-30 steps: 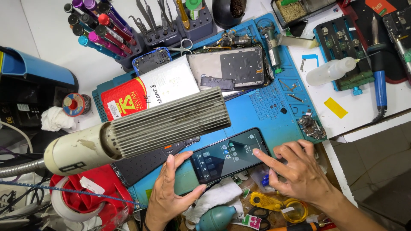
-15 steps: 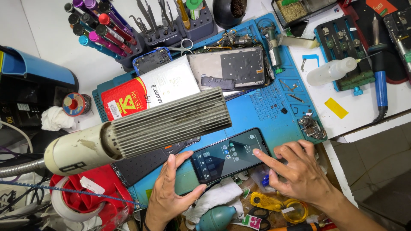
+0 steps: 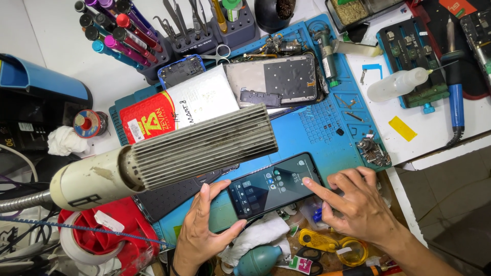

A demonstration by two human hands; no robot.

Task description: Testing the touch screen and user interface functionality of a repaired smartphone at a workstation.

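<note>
A black smartphone with its screen lit lies on the blue work mat near the front edge. My left hand grips the phone's left end, thumb under it and fingers along the side. My right hand rests at the phone's right end, its index fingertip touching the screen. An opened phone body with bare metal inside lies at the back of the mat.
A ribbed grey lamp head on a flexible arm hangs over the mat's left. A red and white packet, a tool holder with pens and tweezers, a clear squeeze bottle, a blue-handled soldering iron, a teal air blower.
</note>
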